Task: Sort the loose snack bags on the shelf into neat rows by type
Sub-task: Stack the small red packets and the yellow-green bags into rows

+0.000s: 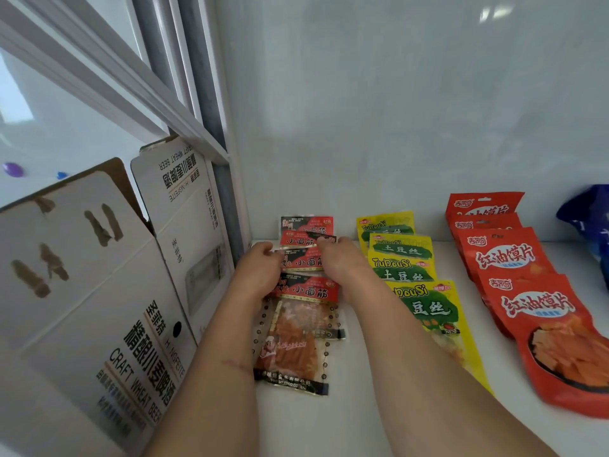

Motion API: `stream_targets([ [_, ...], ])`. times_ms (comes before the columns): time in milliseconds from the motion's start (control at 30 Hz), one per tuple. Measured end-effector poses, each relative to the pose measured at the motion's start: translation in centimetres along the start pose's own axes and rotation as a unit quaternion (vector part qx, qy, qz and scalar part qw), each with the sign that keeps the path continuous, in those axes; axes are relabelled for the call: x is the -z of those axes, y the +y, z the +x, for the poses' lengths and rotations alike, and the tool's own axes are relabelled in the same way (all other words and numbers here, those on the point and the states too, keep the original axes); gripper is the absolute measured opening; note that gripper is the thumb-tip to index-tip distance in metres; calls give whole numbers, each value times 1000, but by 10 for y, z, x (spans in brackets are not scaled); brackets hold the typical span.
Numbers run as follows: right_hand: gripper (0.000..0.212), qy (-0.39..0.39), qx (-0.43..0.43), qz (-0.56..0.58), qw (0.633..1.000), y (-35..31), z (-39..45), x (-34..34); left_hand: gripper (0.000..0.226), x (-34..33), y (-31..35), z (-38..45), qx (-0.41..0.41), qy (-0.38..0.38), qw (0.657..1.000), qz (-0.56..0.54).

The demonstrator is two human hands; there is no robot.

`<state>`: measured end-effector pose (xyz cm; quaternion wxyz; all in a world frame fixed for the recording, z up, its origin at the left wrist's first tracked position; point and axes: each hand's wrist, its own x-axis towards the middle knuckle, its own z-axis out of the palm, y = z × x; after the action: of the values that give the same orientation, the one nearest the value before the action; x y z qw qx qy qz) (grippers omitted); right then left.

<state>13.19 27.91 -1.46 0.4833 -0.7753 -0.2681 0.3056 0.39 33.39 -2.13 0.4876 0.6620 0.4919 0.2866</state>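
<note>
Nearest on the white shelf: clear-windowed red-topped gluten bag lying flat at the front of the left row, yellow-green potato-shred bags overlapped in a middle row just beside, orange-red bun-chip bags in a row to the right. Farther back: left hand and right hand with fingers curled on opposite edges of the third gluten bag, two more tucked behind it by the wall. At the far edges: white beer cartons on the left, blue bag on the right.
</note>
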Motion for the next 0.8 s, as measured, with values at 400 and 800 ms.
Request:
stream_targets([
  [400, 50, 6, 39, -94, 995, 1, -7, 1, 56, 13, -5, -35, 7, 33, 988, 152],
  [800, 47, 34, 39, -86, 995, 11, -8, -5, 34, 11, -12, -40, 16, 75, 996, 40],
])
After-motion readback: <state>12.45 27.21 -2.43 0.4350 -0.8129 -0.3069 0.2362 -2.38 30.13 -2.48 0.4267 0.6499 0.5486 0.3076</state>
